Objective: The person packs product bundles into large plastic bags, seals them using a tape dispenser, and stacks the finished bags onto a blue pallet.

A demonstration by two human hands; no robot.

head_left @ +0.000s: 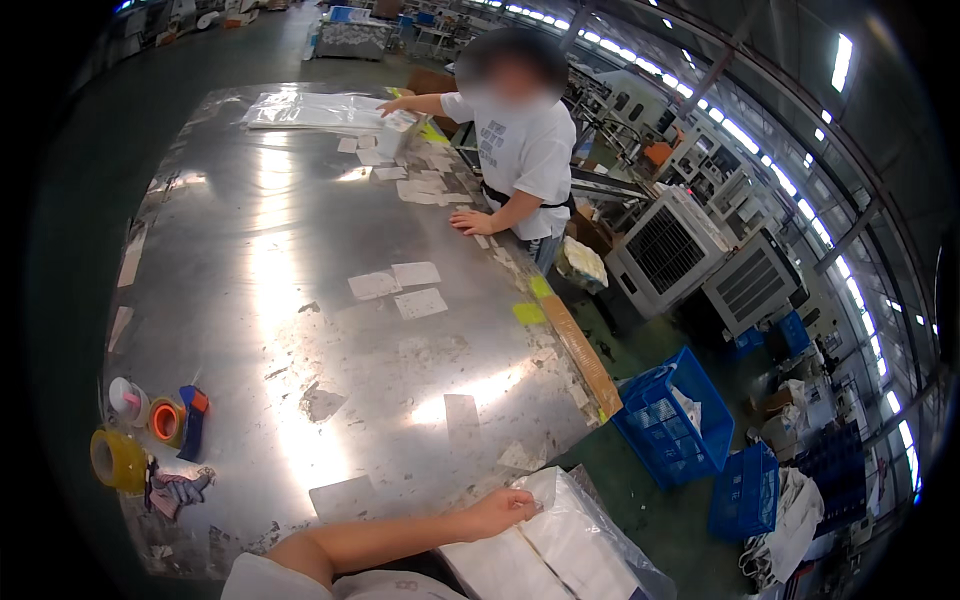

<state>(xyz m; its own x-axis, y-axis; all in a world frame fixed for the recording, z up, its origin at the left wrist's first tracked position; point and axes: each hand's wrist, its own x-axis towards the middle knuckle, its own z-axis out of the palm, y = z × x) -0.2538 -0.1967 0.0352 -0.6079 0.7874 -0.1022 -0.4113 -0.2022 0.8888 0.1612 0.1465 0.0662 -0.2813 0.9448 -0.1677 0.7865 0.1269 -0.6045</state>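
One of the person's own hands is visible, the left hand (505, 512), reaching in from a white sleeve (262, 580) at the lower edge. Its fingers are curled closed, thumb against fingertips, pinching the rim of one clear plastic bag (655, 572). The bag lies by the near right corner of the metal-topped table (370, 400) and holds a white folded bundle (500, 560) with a thin dark line along it. The right hand is out of view, so its fingers cannot be told.

Along the table's left edge sit three rolls of tape: one yellow roll (117, 460), one whitish roll (125, 398) and one orange-cored roll (166, 421). Beside them are one blue-and-orange tape dispenser (192, 424) and one crumpled cloth (182, 490).

On the floor at the right stand two larger blue plastic crates (672, 430) (745, 492), near each other. Three pale rectangular patches (421, 303) cluster mid-table. Beyond the crates are two boxy grille-fronted units (665, 250) (752, 282).

One co-worker (520, 150) stands at the table's right side, one hand (470, 222) flat on the metal, the other (394, 105) on a pile of clear plastic sheeting (310, 111) at the far end.
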